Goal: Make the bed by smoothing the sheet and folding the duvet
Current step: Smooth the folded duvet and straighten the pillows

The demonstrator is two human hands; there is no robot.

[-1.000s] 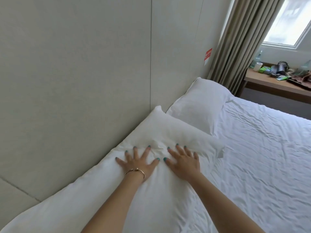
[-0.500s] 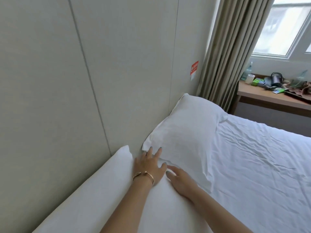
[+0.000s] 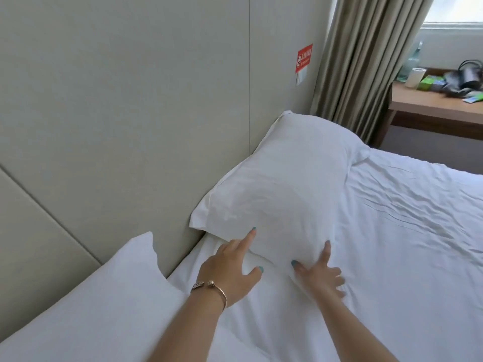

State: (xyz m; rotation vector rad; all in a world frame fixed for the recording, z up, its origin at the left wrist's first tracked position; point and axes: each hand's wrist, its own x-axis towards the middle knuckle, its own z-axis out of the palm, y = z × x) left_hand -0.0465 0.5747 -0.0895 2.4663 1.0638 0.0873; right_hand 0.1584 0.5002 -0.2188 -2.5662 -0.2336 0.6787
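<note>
White cotton everywhere: two pillows lie against the padded headboard [image 3: 125,105], and both hands are on the far pillow [image 3: 282,194]. That one sits tilted, its upper corner near the curtain [image 3: 366,61], its lower edge lifted a little off the sheet [image 3: 407,246]. The left hand [image 3: 230,273], with a bangle [image 3: 209,287] at the wrist, has one finger stretched out onto the pillow's near edge and the thumb spread wide; the other fingers seem tucked under the edge, though I cannot tell for sure. The right hand [image 3: 322,275] lies at the near right corner, fingers apart and fairly straight, thumb pressed into the fabric, which puckers around it. Neither hand plainly clamps anything; they look placed to nudge and square the pillow against the headboard, one hand at each end of the near edge so it turns evenly.

The near pillow [image 3: 99,296] lies flat along the headboard at lower left, well apart from the hands, already looking settled. The sheet covers the mattress to the right and is creased in long ridges beyond the far pillow, so smoothing seems undone there. No duvet shows anywhere I can see. A wooden counter [image 3: 431,105] with clutter stands by the window, beyond the bed's far side, and a red sticker [image 3: 304,58] is on the wall
</note>
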